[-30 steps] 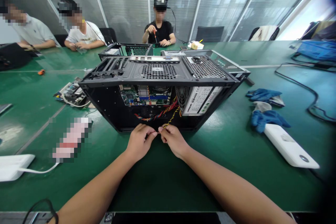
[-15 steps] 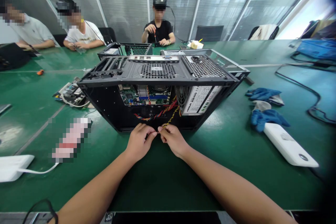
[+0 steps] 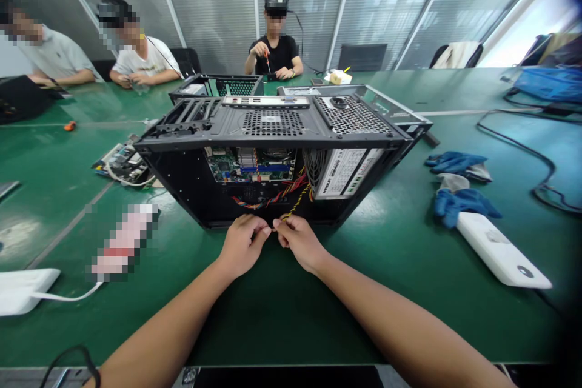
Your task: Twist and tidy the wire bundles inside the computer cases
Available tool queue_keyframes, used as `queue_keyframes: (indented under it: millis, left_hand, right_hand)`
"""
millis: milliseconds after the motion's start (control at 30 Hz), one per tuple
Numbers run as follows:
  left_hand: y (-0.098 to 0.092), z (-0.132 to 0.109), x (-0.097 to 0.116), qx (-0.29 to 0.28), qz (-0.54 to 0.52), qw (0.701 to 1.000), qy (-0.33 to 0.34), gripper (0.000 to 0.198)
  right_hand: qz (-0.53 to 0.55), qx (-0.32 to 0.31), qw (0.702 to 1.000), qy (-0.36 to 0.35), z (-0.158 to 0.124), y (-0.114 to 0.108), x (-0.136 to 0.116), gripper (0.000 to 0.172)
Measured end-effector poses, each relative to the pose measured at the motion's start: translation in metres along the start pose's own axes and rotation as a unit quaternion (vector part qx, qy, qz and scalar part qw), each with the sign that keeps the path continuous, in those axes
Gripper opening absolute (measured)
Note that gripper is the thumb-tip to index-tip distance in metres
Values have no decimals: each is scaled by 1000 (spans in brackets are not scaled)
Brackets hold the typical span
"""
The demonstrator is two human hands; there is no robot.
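Observation:
An open black computer case (image 3: 218, 133) stands in front of me, its open side facing my hands. Inside show a green motherboard (image 3: 222, 167), a power supply (image 3: 350, 174) with a white label, and a bundle of red and multicoloured wires (image 3: 273, 201). A yellow-and-black cable (image 3: 297, 201) runs from near the power supply down into the pinched fingers of my right hand (image 3: 297, 241). My left hand (image 3: 243, 245) is closed in a pinch, its fingertips almost touching those of the right. Whatever lies between the left fingertips is too small to make out.
Blue gloves (image 3: 464, 203) and a white power bank (image 3: 502, 250) lie to the right. On the left are a loose circuit board (image 3: 122, 160), a blurred-out phone (image 3: 120, 245) and a white box (image 3: 27, 288) with a cable. Three people sit across the table (image 3: 391, 291); one holds a screwdriver (image 3: 267, 60).
My hands and the case stay almost exactly where they were; only a slight shift of the fingertips shows. Across the table, the person's screwdriver has tilted a little.

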State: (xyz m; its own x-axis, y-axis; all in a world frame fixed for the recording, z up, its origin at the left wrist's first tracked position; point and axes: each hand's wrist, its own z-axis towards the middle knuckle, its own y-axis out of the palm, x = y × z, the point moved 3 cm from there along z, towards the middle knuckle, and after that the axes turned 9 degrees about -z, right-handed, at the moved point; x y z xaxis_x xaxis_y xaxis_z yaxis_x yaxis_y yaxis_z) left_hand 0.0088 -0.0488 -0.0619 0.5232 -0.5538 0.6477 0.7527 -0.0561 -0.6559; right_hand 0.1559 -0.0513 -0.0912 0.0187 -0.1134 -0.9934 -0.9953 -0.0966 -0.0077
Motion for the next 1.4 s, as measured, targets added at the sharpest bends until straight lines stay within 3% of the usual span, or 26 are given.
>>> queue_keyframes:
  millis: [267, 533, 1067, 1400]
  left_hand:
    - [2, -3, 2, -5, 84, 994, 74, 15]
    - [-1, -3, 4, 26, 128, 985, 112, 16]
    - [2, -1, 7, 69, 197, 964, 165, 12]
    - [0, 3, 12, 70, 229, 961, 136, 17]
  right_hand:
    - [128, 35, 991, 33, 3, -2, 2, 39]
    - [174, 70, 982, 36, 5, -6, 0, 41]
    - [146, 69, 987, 21, 5, -3, 2, 43]
    - [111, 63, 992, 14, 6, -3, 3, 41]
